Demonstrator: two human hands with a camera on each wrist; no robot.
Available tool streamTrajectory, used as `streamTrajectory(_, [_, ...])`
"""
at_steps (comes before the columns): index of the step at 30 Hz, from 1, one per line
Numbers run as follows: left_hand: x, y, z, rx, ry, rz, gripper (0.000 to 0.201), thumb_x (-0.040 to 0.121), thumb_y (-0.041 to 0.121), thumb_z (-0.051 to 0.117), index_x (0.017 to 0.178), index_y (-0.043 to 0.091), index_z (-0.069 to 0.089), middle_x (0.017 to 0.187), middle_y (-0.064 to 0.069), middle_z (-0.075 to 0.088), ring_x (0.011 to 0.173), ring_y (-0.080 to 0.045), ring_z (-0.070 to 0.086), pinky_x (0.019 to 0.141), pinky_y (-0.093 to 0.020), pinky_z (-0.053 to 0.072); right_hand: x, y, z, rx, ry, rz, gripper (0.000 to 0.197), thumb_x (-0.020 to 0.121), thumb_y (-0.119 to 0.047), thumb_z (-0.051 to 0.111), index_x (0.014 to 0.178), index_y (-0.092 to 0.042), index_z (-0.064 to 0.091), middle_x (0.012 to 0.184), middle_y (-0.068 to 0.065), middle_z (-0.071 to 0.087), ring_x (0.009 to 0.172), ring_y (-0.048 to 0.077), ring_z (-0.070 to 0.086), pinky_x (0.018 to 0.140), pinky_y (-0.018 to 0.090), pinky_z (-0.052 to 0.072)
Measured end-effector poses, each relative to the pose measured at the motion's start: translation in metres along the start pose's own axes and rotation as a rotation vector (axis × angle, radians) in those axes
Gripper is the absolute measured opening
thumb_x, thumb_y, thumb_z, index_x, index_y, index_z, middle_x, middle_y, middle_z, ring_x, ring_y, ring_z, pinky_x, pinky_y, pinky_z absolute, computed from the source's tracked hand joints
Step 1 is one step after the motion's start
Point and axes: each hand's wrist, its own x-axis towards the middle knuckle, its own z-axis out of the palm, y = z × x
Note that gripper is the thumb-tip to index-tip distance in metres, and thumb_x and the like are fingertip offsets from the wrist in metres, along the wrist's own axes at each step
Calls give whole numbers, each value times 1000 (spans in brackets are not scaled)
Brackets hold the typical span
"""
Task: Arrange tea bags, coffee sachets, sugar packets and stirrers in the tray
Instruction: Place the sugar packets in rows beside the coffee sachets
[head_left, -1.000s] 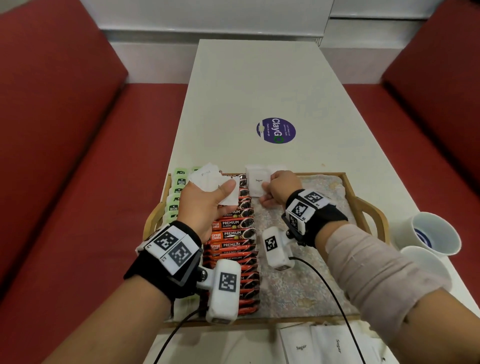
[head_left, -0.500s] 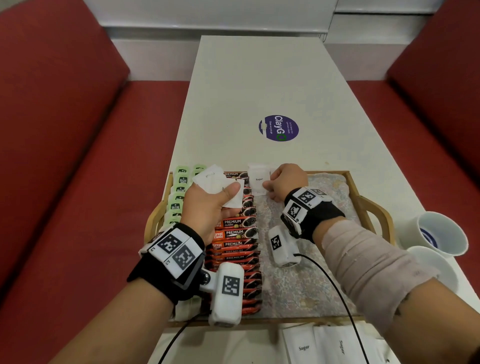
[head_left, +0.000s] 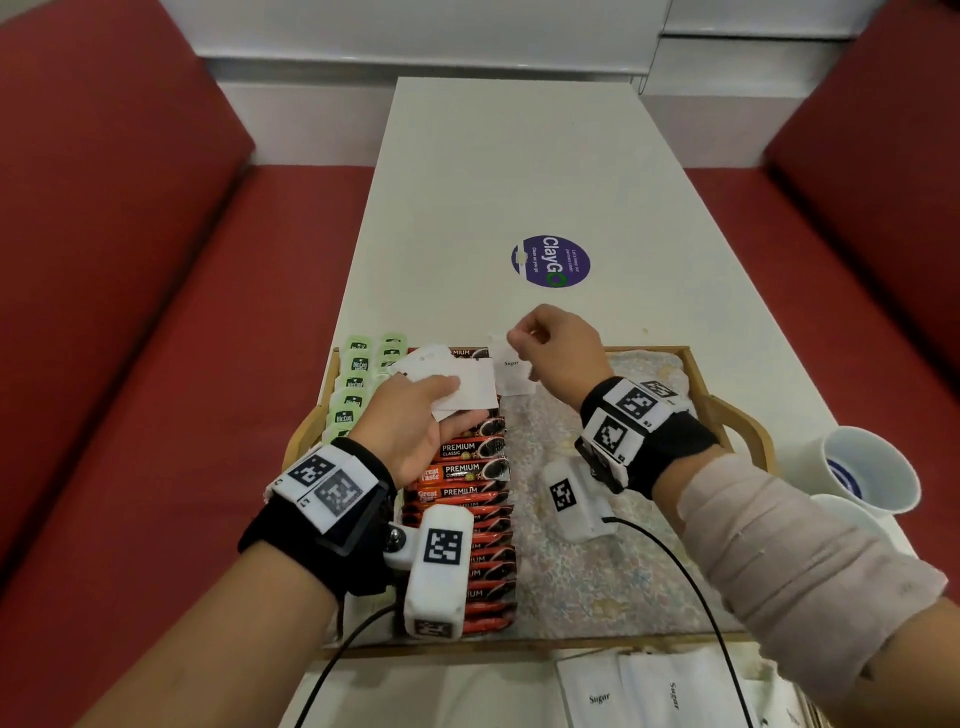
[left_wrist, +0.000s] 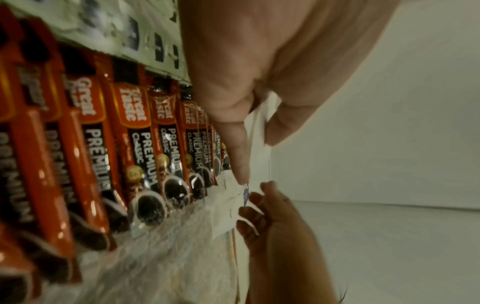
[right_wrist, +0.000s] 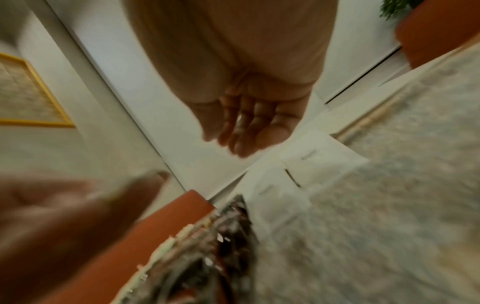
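Note:
My left hand (head_left: 447, 400) grips a small stack of white sugar packets (head_left: 462, 387) over the far end of the row of orange coffee sachets (head_left: 467, 473). The left wrist view shows thumb and fingers of that hand (left_wrist: 254, 131) pinching the stack (left_wrist: 259, 148). White sugar packets (head_left: 511, 366) lie at the far edge of the wooden tray (head_left: 519, 646), beside the sachets. My right hand (head_left: 550, 348) hovers at their far edge, fingers loosely curled. In the right wrist view this hand (right_wrist: 244, 127) holds nothing, and two packets (right_wrist: 322, 162) lie below it. Green tea bags (head_left: 358, 364) line the tray's left side.
More sugar packets (head_left: 597, 696) lie on the table in front of the tray. Two white cups (head_left: 867, 473) stand to the tray's right. A purple sticker (head_left: 550, 260) marks the white table beyond. Red benches flank the table. A patterned cloth (head_left: 597, 545) lines the tray.
My right hand has shifted slightly toward the far edge of the laid sugar packet. The left hand still holds its stack in about the same place.

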Motion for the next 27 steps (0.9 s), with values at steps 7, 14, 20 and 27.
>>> streamTrajectory(7, [4, -3, -3, 408, 25, 178, 30, 81, -1, 69, 108, 9, 62, 101, -9, 71, 86, -25, 71, 67, -31, 60, -13, -18, -18, -154, -358, -149, 14, 79, -17, 74, 85, -23, 63, 67, -11, 59, 60, 4, 52, 60, 21, 39])
streamTrajectory(14, [1, 0, 5, 375, 32, 199, 17, 93, 8, 55, 108, 16, 55, 98, -6, 70, 75, -18, 71, 61, -30, 60, -8, 1, -32, 70, -208, 128, 21, 84, -8, 69, 69, -15, 57, 62, -2, 53, 51, 9, 46, 49, 20, 41])
streamTrajectory(20, [2, 1, 5, 261, 21, 141, 28, 98, 2, 35, 124, 12, 40, 104, -12, 67, 82, -23, 69, 65, -32, 59, -1, 34, -32, 240, -61, 440, 27, 89, 3, 59, 68, -10, 47, 60, 8, 53, 44, 16, 54, 44, 24, 50])
streamTrajectory(27, [0, 0, 7, 273, 0, 159, 33, 99, 3, 38, 131, 10, 40, 110, -9, 66, 93, -25, 67, 70, -31, 58, 3, 47, -25, 163, -52, 525, 30, 89, 0, 60, 65, -10, 45, 58, 12, 53, 47, 20, 50, 39, 23, 43])
